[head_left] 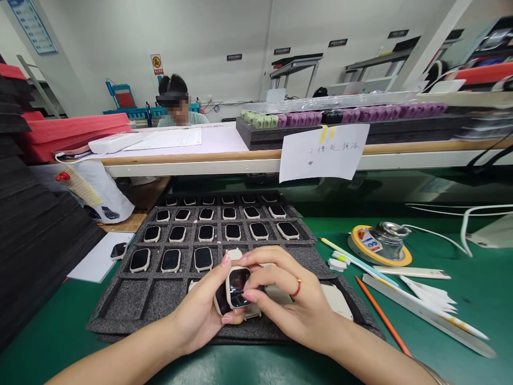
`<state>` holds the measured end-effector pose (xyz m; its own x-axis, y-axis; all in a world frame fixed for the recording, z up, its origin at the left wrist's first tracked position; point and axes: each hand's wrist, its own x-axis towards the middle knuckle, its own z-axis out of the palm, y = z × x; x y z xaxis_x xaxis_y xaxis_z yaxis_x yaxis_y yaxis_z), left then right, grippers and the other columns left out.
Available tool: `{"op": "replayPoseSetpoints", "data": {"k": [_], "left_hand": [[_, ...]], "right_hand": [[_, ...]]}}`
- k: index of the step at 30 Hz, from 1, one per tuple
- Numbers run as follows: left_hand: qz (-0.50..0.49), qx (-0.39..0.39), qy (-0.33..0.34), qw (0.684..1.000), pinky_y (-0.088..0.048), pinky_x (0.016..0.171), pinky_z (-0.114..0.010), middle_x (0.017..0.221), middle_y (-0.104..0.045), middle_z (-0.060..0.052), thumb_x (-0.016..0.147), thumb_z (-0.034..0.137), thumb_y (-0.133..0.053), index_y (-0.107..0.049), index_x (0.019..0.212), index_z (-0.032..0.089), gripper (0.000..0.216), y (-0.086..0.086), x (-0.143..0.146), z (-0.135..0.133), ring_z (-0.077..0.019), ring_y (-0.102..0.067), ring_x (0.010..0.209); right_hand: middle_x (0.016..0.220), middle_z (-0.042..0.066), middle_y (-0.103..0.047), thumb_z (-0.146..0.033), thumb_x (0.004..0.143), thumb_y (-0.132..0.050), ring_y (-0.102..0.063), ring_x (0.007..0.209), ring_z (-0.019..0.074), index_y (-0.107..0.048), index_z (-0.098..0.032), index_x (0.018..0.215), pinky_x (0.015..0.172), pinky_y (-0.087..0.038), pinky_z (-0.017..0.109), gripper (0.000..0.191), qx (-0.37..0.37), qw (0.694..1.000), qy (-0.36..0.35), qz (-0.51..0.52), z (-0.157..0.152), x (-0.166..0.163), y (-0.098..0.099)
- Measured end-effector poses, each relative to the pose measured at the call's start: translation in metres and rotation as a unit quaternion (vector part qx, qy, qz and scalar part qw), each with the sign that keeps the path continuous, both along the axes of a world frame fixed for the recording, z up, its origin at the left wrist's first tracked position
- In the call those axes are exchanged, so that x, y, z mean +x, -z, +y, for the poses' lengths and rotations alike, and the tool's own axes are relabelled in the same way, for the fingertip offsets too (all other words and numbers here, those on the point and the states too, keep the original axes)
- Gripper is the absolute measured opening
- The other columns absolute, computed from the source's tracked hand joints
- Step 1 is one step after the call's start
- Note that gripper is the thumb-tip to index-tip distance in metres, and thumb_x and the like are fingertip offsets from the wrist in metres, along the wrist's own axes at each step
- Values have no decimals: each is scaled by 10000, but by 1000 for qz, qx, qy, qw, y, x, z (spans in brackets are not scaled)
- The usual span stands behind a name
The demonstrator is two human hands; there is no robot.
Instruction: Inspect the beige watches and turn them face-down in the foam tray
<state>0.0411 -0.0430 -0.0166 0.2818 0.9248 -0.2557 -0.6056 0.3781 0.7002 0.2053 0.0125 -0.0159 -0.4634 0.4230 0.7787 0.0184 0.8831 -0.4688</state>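
Note:
Both hands meet over the near edge of a black foam tray (120, 307). My left hand (202, 313) is closed around a beige watch body (237, 287) with a dark glossy screen, thumb on its top edge. My right hand (288, 302), a red ring on one finger, pinches the same watch body from the right with fingertips on its screen edge. Several more beige watch bodies (203, 259) lie screen-up in the tray's pockets behind the hands. Another beige piece (336, 302) rests on the tray just right of my right hand.
On the green mat to the right lie an orange pencil (382, 315), white strips (425, 291) and a metal dish on a yellow tape roll (380, 243). A stack of black foam (36, 235) stands at left. A paper note (323, 152) hangs from the shelf, behind which another person (178, 109) sits.

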Motion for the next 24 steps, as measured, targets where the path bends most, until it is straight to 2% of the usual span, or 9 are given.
{"op": "replayPoseSetpoints", "data": {"k": [4, 6, 8, 11, 13, 16, 24], "left_hand": [[36, 26, 23, 999, -258, 446, -163, 785, -643, -87, 921, 525, -531, -708, 1045, 119, 460, -2, -1, 0, -56, -450, 512], [38, 32, 22, 998, -250, 439, -168, 809, -663, -108, 939, 526, -492, -712, 1061, 115, 482, -4, -1, 0, -54, -441, 498], [40, 24, 15, 999, -251, 435, -168, 776, -663, -100, 928, 537, -505, -721, 1038, 117, 486, -4, -1, 0, -60, -457, 496], [55, 11, 2, 998, -264, 432, -166, 750, -671, -91, 865, 576, -585, -733, 980, 118, 495, -5, 0, -1, -71, -498, 497], [66, 12, -3, 998, -283, 429, -172, 769, -691, -96, 836, 591, -616, -736, 947, 118, 501, -4, 0, -1, -62, -481, 465], [73, 14, -6, 997, -307, 430, -183, 804, -714, -108, 828, 588, -628, -734, 914, 116, 491, -4, 1, -1, -45, -442, 424], [76, 15, 0, 997, -342, 461, -193, 864, -727, -132, 840, 604, -599, -734, 913, 112, 516, -2, 0, 0, -44, -456, 425]], "right_hand": [[819, 20, -702, -90, 884, -638, -687, 827, 168, -662, -236, 891, 761, -575, 301, 148, -60, 987, 29, 148, 2, 4, 3], [859, 22, -707, -102, 903, -624, -694, 879, 172, -658, -246, 921, 800, -584, 315, 149, -113, 977, 23, 177, 4, 5, 5], [1017, 51, -702, -181, 882, -684, -682, 1005, 204, -648, -254, 1017, 890, -572, 373, 158, -146, 980, -2, 136, 5, 5, 6], [1233, 100, -623, -308, 756, -823, -586, 1203, 269, -565, -259, 1241, 1022, -497, 461, 551, -139, 989, -46, 16, 4, 3, 7], [1291, 112, -583, -308, 720, -852, -544, 1249, 272, -505, -265, 1320, 1054, -467, 467, 695, -119, 990, -68, -39, 3, 1, 9], [1304, 108, -570, -291, 734, -844, -544, 1245, 259, -490, -287, 1324, 1054, -467, 453, 688, -111, 988, -87, -56, 2, 0, 13], [1279, 95, -588, -303, 749, -830, -569, 1220, 250, -501, -294, 1312, 1031, -486, 429, 652, -108, 990, -82, -51, 4, -1, 16]]}}
